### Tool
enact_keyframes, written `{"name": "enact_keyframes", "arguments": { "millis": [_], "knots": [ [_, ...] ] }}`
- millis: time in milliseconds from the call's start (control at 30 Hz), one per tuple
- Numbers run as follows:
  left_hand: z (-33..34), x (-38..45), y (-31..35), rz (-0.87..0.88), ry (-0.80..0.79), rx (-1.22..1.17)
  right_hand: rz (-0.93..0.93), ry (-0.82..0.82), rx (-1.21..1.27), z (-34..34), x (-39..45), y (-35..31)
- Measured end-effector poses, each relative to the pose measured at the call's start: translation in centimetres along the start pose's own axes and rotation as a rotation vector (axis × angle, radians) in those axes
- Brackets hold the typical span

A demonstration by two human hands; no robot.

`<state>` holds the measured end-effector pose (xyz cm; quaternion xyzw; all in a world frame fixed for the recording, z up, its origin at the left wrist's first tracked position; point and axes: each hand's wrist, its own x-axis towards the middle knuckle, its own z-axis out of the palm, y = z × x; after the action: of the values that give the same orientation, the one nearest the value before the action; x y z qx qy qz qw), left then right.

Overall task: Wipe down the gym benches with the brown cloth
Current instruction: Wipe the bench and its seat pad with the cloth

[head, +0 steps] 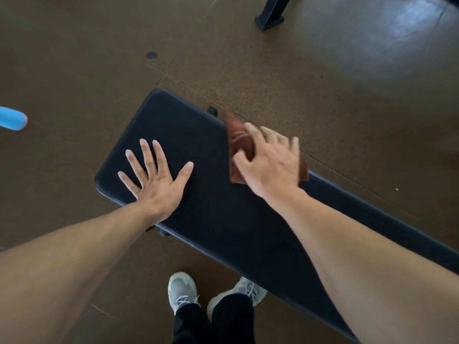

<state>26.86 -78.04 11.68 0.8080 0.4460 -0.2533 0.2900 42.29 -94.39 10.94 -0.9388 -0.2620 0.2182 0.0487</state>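
Underfoot, a brown speckled floor (273, 78) fills the view, with a pale glare of light at the upper right. Across it, from the middle toward the lower right, runs a long dark padded bench (223, 219) with rounded corners. Two bare forearms reach in from the bottom edge. At the top stands a black metal leg (272, 13) of some other equipment, well apart from the bench. The left hand (155, 181) lies flat on the bench pad near its end, palm down, fingers spread wide, holding nothing. The right hand (268, 162) presses down on the brown cloth (239, 142) with fingers loosely curled over it; the hand is slightly blurred. The cloth sits at the far edge of the bench, crumpled, one corner sticking out past the pad. Below the bench, two grey shoes (182, 290) and black trouser legs show. At the left edge lies a blue object (12, 119), only partly in view.
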Motion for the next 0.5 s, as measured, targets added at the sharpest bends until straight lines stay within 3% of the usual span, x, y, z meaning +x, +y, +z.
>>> {"name": "enact_keyframes", "arguments": {
  "millis": [67, 167, 300, 400, 500],
  "knots": [
    [0.0, -0.1, 0.0, 0.013, -0.005, 0.01, 0.115, 0.03, 0.003, 0.3, -2.9, 2.4],
    [0.1, -0.1, -0.1, 0.048, 0.015, 0.008, 0.143, 0.059, -0.045, 2.6, -10.1, 3.9],
    [-0.3, -0.3, -1.7, 0.137, -0.002, 0.029, -0.021, -0.076, -0.101, 6.0, -19.0, 0.8],
    [-1.1, -0.4, -5.2, 0.33, 0.019, 0.199, -0.166, -0.1, -0.172, 6.7, -18.7, -1.7],
    [-2.3, -1.4, -9.0, 0.475, 0.11, 0.117, -0.192, -0.052, -0.162, 6.1, -13.9, -5.4]
  ]
}}
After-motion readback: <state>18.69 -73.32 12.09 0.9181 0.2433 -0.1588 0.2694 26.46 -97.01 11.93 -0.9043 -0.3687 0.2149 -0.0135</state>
